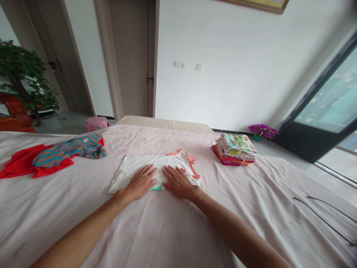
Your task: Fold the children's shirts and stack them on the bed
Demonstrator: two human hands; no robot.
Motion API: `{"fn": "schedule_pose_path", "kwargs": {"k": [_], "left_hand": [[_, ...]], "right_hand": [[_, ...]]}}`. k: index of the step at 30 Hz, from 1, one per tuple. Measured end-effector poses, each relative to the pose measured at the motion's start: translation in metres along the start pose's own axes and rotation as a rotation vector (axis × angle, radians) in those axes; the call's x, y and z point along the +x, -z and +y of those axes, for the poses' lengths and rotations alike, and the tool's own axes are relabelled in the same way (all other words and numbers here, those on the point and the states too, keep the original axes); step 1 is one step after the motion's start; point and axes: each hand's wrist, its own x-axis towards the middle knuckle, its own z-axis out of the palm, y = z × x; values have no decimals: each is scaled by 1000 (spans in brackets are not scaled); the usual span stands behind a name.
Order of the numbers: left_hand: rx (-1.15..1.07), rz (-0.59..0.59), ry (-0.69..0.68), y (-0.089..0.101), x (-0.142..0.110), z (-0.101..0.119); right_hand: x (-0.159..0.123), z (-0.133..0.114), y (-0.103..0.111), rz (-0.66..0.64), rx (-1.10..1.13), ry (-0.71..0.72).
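Observation:
A white shirt (122, 178) with coral-orange trim lies folded lengthwise in front of me, its trimmed neck and armhole end toward the right. My left hand (141, 181) rests flat on its middle, fingers stretched out. Beside it, my right hand (178, 182) presses flat on the shirt closer to the trimmed end, fingers also extended. Neither hand grips the cloth. A bit of green print shows at the shirt's near edge between the hands.
A pale pink sheet (134, 238) covers the surface. Folded clothes (235, 149) are stacked at right; a striped garment (69, 150) lies on a red one (16, 163) at left. Dark cords (323, 217) lie at far right. A pink stool (97, 123) stands beyond the edge.

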Motion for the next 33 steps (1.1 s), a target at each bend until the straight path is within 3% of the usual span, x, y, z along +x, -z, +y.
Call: {"fn": "schedule_pose_path", "kwargs": {"k": [3, 10, 17, 23, 25, 28, 30, 33], "left_hand": [[53, 7, 64, -8, -8, -27], [181, -76, 259, 3, -22, -76], [254, -59, 434, 3, -23, -88], [356, 37, 529, 7, -26, -80], [406, 98, 502, 11, -25, -74], [410, 164, 327, 14, -21, -66], [328, 174, 220, 12, -16, -62], [197, 135, 173, 3, -10, -60]], "right_hand": [[-2, 19, -5, 33, -18, -26], [-14, 65, -17, 129, -227, -73], [-26, 101, -18, 137, -356, -131], [-29, 100, -10, 95, -338, -195], [-24, 95, 1, 44, -287, -209], [-11, 87, 19, 22, -173, -284], [2, 86, 29, 67, -121, -391], [27, 95, 37, 154, -90, -537]]}}
